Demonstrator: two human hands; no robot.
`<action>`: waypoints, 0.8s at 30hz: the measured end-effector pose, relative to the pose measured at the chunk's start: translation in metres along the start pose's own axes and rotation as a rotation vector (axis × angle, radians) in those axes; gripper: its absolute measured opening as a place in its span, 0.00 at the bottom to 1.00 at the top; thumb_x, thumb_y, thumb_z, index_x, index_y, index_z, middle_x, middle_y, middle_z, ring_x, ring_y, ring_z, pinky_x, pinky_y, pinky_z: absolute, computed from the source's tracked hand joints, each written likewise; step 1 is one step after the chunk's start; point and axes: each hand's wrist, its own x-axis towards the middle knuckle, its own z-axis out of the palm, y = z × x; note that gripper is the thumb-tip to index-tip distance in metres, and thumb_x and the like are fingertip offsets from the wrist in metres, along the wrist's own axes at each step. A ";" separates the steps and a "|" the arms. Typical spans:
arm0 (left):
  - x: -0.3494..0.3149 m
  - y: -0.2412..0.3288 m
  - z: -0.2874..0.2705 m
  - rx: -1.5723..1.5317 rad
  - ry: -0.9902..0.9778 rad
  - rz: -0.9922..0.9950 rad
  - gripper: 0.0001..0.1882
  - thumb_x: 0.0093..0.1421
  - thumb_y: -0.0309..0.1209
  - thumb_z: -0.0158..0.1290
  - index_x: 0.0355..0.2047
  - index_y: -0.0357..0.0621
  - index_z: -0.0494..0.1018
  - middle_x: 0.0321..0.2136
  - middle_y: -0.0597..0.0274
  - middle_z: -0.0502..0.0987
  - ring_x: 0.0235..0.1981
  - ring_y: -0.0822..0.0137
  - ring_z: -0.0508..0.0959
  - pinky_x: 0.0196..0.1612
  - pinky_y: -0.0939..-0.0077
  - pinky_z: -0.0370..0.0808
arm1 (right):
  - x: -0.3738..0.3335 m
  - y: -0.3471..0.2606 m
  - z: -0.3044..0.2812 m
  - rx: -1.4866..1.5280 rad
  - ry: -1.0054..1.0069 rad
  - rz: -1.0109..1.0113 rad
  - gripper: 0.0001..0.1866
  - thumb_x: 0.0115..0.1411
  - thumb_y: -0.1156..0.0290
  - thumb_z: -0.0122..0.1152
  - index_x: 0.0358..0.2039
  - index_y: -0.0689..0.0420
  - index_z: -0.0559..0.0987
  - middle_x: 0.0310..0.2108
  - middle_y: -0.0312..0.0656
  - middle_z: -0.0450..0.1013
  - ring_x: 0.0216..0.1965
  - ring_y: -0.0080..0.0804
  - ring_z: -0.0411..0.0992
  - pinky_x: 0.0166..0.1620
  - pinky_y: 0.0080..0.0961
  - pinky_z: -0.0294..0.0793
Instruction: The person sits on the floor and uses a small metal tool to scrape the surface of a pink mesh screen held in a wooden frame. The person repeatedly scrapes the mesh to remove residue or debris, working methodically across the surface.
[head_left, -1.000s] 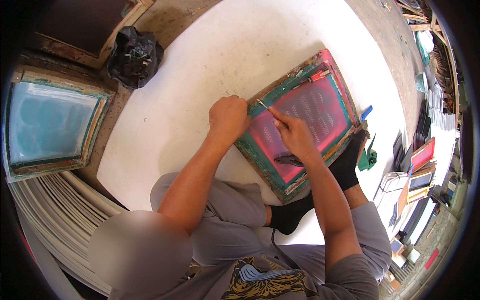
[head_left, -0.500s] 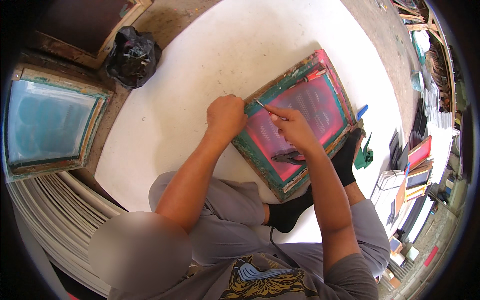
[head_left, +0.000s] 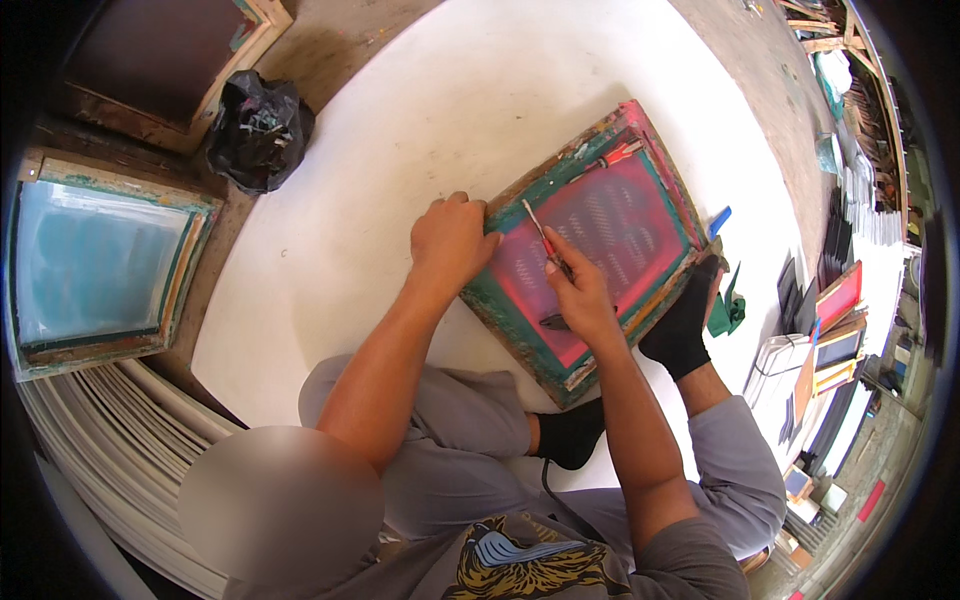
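Resting on the white sheet (head_left: 400,150), the framed printing screen (head_left: 600,235) lies tilted, its near edge against the black-socked foot (head_left: 685,325). The left hand (head_left: 452,240) presses on the frame's upper-left corner, fingers curled over the edge. The right hand (head_left: 580,295) pinches a thin red-handled tool (head_left: 543,240), tip on the pink mesh. For clean work, keep the frame pinned flat and use short, light strokes. A second red-handled tool (head_left: 610,158) lies on the far edge.
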 end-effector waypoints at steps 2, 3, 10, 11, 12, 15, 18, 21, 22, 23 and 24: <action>-0.001 0.003 0.002 -0.015 0.022 0.011 0.20 0.57 0.43 0.69 0.45 0.44 0.85 0.42 0.51 0.82 0.48 0.47 0.83 0.48 0.51 0.81 | 0.000 -0.005 -0.004 0.011 -0.019 0.045 0.25 0.71 0.71 0.59 0.68 0.57 0.76 0.55 0.52 0.81 0.56 0.43 0.80 0.59 0.35 0.76; 0.000 0.002 0.005 -0.007 0.028 0.011 0.21 0.57 0.43 0.69 0.45 0.44 0.84 0.42 0.51 0.82 0.48 0.47 0.82 0.48 0.51 0.81 | 0.002 -0.012 -0.005 0.018 -0.029 0.066 0.24 0.71 0.70 0.59 0.67 0.57 0.77 0.60 0.53 0.79 0.62 0.46 0.78 0.64 0.37 0.74; 0.002 0.005 0.013 0.024 0.068 0.024 0.22 0.57 0.42 0.69 0.49 0.44 0.84 0.44 0.51 0.82 0.50 0.48 0.81 0.49 0.52 0.81 | 0.008 -0.026 -0.007 -0.048 -0.013 0.047 0.20 0.72 0.69 0.59 0.62 0.55 0.81 0.57 0.53 0.80 0.60 0.49 0.79 0.62 0.37 0.76; 0.002 0.004 0.015 0.029 0.072 0.026 0.22 0.57 0.41 0.69 0.49 0.44 0.84 0.44 0.52 0.82 0.50 0.48 0.81 0.49 0.52 0.81 | 0.008 -0.027 -0.007 -0.053 -0.012 0.058 0.20 0.72 0.68 0.58 0.62 0.55 0.81 0.57 0.53 0.80 0.60 0.49 0.79 0.62 0.38 0.76; 0.002 0.004 0.016 0.035 0.076 0.028 0.22 0.57 0.41 0.69 0.49 0.44 0.84 0.44 0.52 0.82 0.49 0.48 0.81 0.49 0.53 0.81 | 0.008 -0.029 -0.007 -0.057 -0.011 0.069 0.20 0.72 0.68 0.58 0.62 0.55 0.81 0.56 0.53 0.80 0.59 0.50 0.79 0.62 0.38 0.77; 0.003 0.003 0.017 0.040 0.087 0.034 0.22 0.57 0.40 0.69 0.49 0.44 0.84 0.44 0.53 0.82 0.49 0.49 0.81 0.48 0.53 0.81 | 0.009 -0.036 -0.009 -0.124 -0.010 0.070 0.19 0.72 0.67 0.58 0.61 0.54 0.82 0.54 0.54 0.81 0.56 0.55 0.79 0.60 0.42 0.78; 0.003 0.001 0.019 0.037 0.104 0.056 0.20 0.57 0.39 0.69 0.48 0.44 0.84 0.43 0.54 0.82 0.48 0.49 0.82 0.48 0.54 0.81 | 0.013 -0.042 -0.012 -0.212 -0.049 0.097 0.19 0.72 0.65 0.57 0.60 0.52 0.82 0.50 0.55 0.82 0.51 0.60 0.80 0.55 0.48 0.79; 0.004 -0.001 0.019 0.040 0.113 0.084 0.19 0.56 0.39 0.69 0.46 0.44 0.84 0.42 0.55 0.83 0.46 0.49 0.82 0.47 0.54 0.81 | 0.014 -0.044 -0.014 -0.277 -0.042 0.060 0.19 0.72 0.65 0.56 0.59 0.51 0.83 0.47 0.58 0.81 0.48 0.62 0.80 0.52 0.52 0.79; 0.005 -0.001 0.019 0.041 0.114 0.094 0.19 0.56 0.39 0.69 0.45 0.44 0.84 0.42 0.55 0.83 0.45 0.49 0.82 0.46 0.54 0.82 | 0.014 -0.047 -0.015 -0.327 -0.042 0.061 0.18 0.72 0.65 0.57 0.59 0.52 0.83 0.44 0.59 0.81 0.46 0.61 0.81 0.50 0.51 0.79; 0.005 -0.002 0.019 0.050 0.116 0.097 0.18 0.56 0.39 0.69 0.45 0.44 0.84 0.41 0.55 0.83 0.45 0.49 0.83 0.46 0.54 0.82 | 0.014 -0.057 -0.015 -0.376 -0.044 0.061 0.18 0.71 0.66 0.58 0.59 0.54 0.83 0.42 0.60 0.81 0.44 0.61 0.81 0.48 0.50 0.80; 0.005 -0.002 0.019 0.058 0.117 0.100 0.18 0.56 0.39 0.69 0.44 0.44 0.84 0.41 0.55 0.83 0.44 0.49 0.83 0.46 0.54 0.82 | 0.014 -0.063 -0.014 -0.425 -0.046 0.060 0.18 0.71 0.66 0.59 0.59 0.55 0.83 0.39 0.61 0.81 0.41 0.61 0.82 0.46 0.48 0.80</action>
